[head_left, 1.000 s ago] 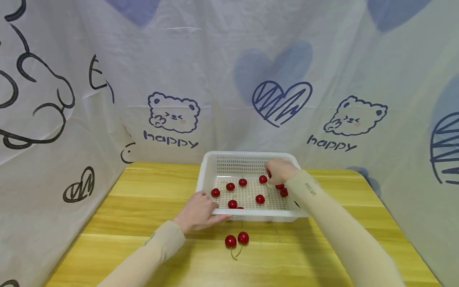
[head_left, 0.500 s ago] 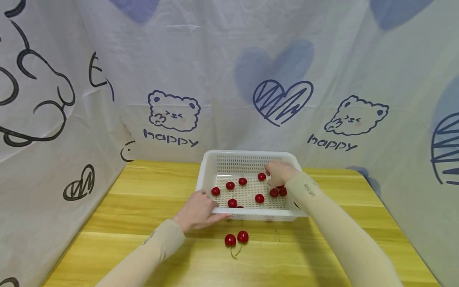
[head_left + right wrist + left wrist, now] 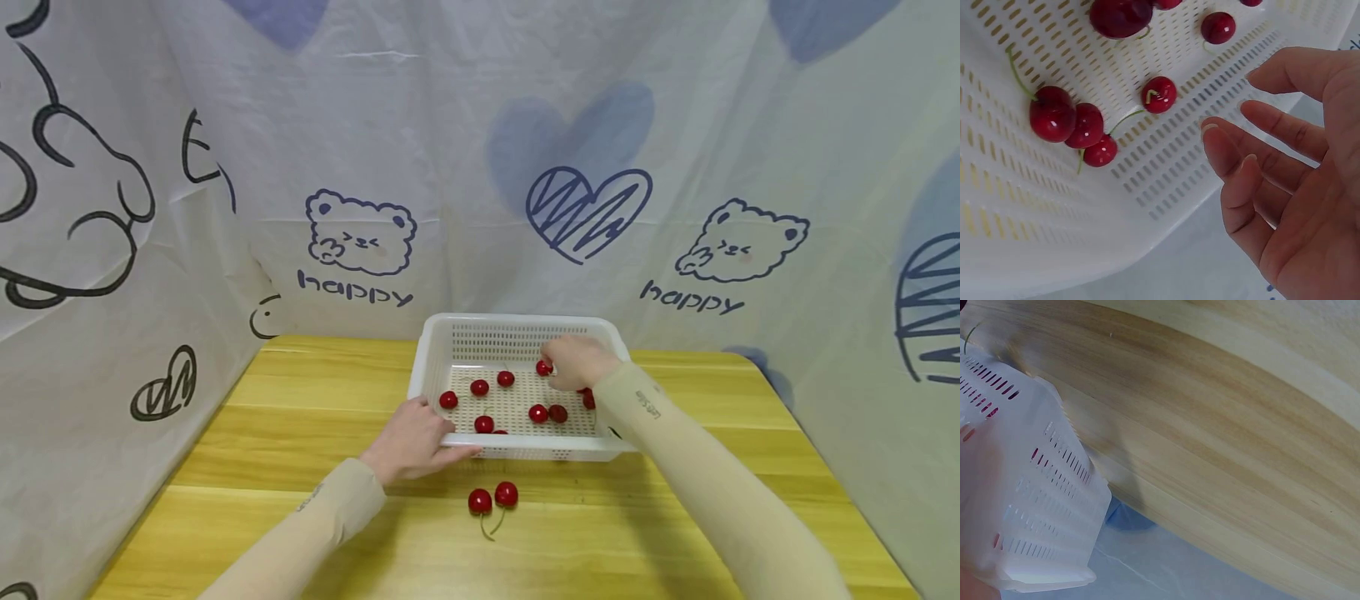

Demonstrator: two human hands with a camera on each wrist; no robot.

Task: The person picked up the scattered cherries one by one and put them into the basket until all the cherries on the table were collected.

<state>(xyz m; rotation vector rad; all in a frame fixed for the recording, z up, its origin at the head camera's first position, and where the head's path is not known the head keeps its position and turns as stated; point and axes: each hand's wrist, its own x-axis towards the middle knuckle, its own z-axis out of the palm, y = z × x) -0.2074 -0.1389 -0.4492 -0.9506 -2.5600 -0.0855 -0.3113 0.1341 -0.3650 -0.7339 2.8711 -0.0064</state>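
Note:
A white plastic basket (image 3: 540,444) with slotted walls stands on the table, several red cherries (image 3: 506,379) scattered over its floor. My left hand (image 3: 411,442) grips its front left corner, thumb along the outside of the front wall. In the left wrist view the basket's slotted wall (image 3: 1054,481) fills the left side. My right hand (image 3: 581,361) is inside the basket near the back right, beside a cherry (image 3: 543,367). The right wrist view shows this hand (image 3: 1310,231) with loosely bent fingers and nothing between them; three cherries (image 3: 1052,114) cluster near a basket wall.
Two cherries with joined stems (image 3: 492,500) lie on the wooden table (image 3: 600,533) in front of the basket. A printed white cloth (image 3: 480,150) hangs behind and at both sides of the table.
My right hand has shifted slightly left inside the basket. One cherry has rolled from the right-hand group leftward to beside the front middle cherry. My left hand stays on the corner.

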